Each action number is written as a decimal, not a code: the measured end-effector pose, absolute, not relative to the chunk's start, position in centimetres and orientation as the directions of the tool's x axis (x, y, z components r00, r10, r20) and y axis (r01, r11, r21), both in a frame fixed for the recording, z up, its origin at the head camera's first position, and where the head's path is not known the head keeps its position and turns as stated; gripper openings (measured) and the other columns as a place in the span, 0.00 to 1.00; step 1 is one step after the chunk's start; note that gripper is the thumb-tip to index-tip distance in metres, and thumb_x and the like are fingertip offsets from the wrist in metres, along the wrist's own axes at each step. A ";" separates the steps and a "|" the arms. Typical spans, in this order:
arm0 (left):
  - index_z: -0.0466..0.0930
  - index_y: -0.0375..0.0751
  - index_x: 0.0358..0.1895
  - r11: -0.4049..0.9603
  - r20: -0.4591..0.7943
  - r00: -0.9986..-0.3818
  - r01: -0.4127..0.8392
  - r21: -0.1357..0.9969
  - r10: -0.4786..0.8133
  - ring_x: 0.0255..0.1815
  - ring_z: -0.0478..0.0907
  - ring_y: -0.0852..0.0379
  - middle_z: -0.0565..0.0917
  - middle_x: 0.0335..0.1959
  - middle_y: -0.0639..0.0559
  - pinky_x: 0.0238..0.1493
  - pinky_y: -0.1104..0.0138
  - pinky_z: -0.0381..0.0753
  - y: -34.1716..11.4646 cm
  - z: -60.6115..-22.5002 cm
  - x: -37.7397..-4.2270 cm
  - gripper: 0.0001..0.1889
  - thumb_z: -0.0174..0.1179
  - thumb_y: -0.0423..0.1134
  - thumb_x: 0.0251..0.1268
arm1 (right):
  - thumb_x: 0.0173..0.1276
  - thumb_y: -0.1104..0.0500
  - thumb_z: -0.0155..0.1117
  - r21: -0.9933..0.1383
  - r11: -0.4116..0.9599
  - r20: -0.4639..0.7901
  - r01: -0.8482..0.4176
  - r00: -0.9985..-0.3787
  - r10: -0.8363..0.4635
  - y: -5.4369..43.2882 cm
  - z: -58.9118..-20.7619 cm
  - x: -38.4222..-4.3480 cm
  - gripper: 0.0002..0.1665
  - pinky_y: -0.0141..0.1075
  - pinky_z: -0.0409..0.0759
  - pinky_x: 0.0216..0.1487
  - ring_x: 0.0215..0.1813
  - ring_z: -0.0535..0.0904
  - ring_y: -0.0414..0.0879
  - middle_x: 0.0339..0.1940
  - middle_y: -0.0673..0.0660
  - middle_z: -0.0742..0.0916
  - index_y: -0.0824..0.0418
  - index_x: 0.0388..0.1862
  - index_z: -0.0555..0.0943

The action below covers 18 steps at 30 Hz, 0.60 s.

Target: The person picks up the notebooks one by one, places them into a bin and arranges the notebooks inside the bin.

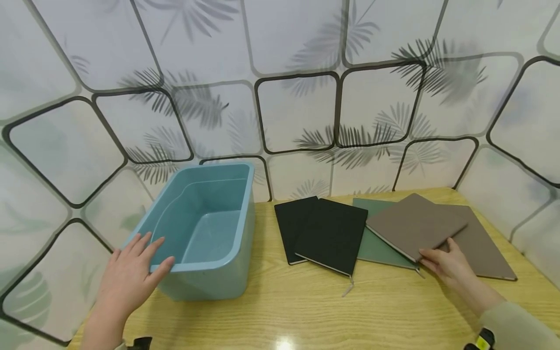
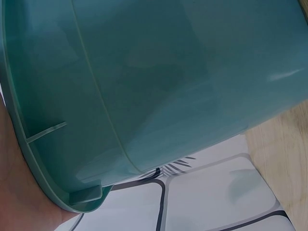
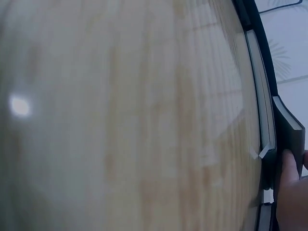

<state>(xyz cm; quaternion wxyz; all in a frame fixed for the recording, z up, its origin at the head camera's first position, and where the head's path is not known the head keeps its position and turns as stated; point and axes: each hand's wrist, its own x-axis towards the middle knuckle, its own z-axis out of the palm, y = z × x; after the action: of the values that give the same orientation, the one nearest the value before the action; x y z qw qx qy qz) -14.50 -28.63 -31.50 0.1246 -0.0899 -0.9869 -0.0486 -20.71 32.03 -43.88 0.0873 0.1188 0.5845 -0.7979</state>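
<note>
On the near left corner of a blue plastic tub, my left hand rests with its fingers spread over the rim. The left wrist view shows the tub's outer wall close up. At the right, my right hand pinches the near edge of a brown notebook, its thumb below and fingers by the corner. This notebook lies tilted across a green notebook and a second brown notebook. In the right wrist view the right hand holds the notebook's edge.
Two black notebooks, one upper and one lower, overlap between tub and green notebook. All stand on a wood-grain table. A patterned wall covering rises behind the table and along both sides.
</note>
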 end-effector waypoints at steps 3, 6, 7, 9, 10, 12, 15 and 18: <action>0.66 0.32 0.58 0.979 0.255 -0.953 0.189 0.074 0.165 0.60 0.54 0.31 0.62 0.58 0.28 0.51 0.36 0.50 -28.7 -31.5 -14.5 0.33 0.44 0.59 0.63 | 0.63 0.68 0.53 -0.910 -0.297 -0.306 0.290 -0.952 0.006 32.0 -43.8 -20.8 0.62 0.29 0.70 0.52 0.33 0.75 0.30 0.64 0.69 0.30 0.51 0.55 0.08; 0.66 0.32 0.59 0.979 0.248 -0.955 0.188 0.074 0.164 0.60 0.54 0.31 0.62 0.58 0.28 0.51 0.36 0.50 -28.6 -31.5 -14.5 0.33 0.43 0.59 0.63 | 0.62 0.67 0.54 -0.902 -0.303 -0.330 0.308 -0.944 0.024 31.9 -43.7 -20.9 0.63 0.28 0.70 0.52 0.32 0.74 0.29 0.65 0.67 0.29 0.50 0.55 0.08; 0.66 0.32 0.59 0.980 0.246 -0.955 0.187 0.074 0.164 0.60 0.53 0.31 0.62 0.58 0.28 0.51 0.36 0.50 -28.6 -31.5 -14.5 0.33 0.43 0.59 0.63 | 0.62 0.66 0.55 -0.900 -0.305 -0.336 0.312 -0.941 0.029 31.9 -43.7 -20.9 0.63 0.28 0.70 0.52 0.32 0.74 0.29 0.65 0.66 0.29 0.50 0.55 0.08; 0.66 0.32 0.59 0.980 0.245 -0.956 0.186 0.072 0.164 0.60 0.54 0.31 0.62 0.59 0.28 0.51 0.36 0.50 -28.6 -31.5 -14.5 0.33 0.43 0.59 0.63 | 0.62 0.66 0.56 -0.896 -0.311 -0.347 0.318 -0.937 0.042 31.8 -43.6 -21.0 0.64 0.28 0.71 0.51 0.31 0.74 0.29 0.65 0.65 0.29 0.49 0.56 0.08; 0.66 0.32 0.59 0.980 0.241 -0.957 0.184 0.072 0.162 0.60 0.53 0.31 0.62 0.59 0.28 0.51 0.36 0.50 -28.6 -31.5 -14.5 0.33 0.43 0.59 0.63 | 0.61 0.65 0.57 -0.892 -0.318 -0.353 0.321 -0.935 0.045 31.8 -43.5 -21.0 0.65 0.28 0.71 0.50 0.31 0.74 0.30 0.65 0.66 0.30 0.49 0.56 0.08; 0.66 0.33 0.59 0.981 0.239 -0.958 0.181 0.071 0.160 0.60 0.53 0.31 0.61 0.59 0.28 0.52 0.36 0.50 -28.6 -31.5 -14.5 0.33 0.44 0.59 0.63 | 0.60 0.65 0.58 -0.890 -0.321 -0.356 0.323 -0.933 0.050 31.8 -43.4 -21.1 0.66 0.28 0.73 0.49 0.31 0.75 0.31 0.66 0.66 0.33 0.49 0.56 0.08; 0.65 0.33 0.59 0.981 0.232 -0.960 0.178 0.078 0.156 0.61 0.52 0.31 0.61 0.59 0.28 0.52 0.36 0.49 -28.6 -31.6 -14.5 0.33 0.43 0.59 0.63 | 0.59 0.64 0.60 -0.887 -0.324 -0.362 0.329 -0.931 0.045 32.0 -43.2 -21.2 0.68 0.30 0.74 0.48 0.31 0.75 0.33 0.65 0.70 0.38 0.49 0.55 0.07; 0.65 0.32 0.59 0.980 0.233 -0.960 0.178 0.082 0.155 0.61 0.52 0.31 0.61 0.59 0.28 0.52 0.36 0.49 -28.6 -31.5 -14.5 0.34 0.43 0.59 0.63 | 0.59 0.64 0.60 -0.887 -0.324 -0.360 0.330 -0.932 0.036 32.2 -43.1 -21.3 0.68 0.30 0.74 0.48 0.32 0.75 0.34 0.65 0.69 0.38 0.48 0.55 0.07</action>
<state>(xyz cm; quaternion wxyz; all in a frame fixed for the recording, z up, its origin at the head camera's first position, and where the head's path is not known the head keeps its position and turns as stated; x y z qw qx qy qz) -14.49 -28.63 -31.54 0.1135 -0.0843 -0.9886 -0.0514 -21.31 32.16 -43.14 0.0922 0.1592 0.5740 -0.7979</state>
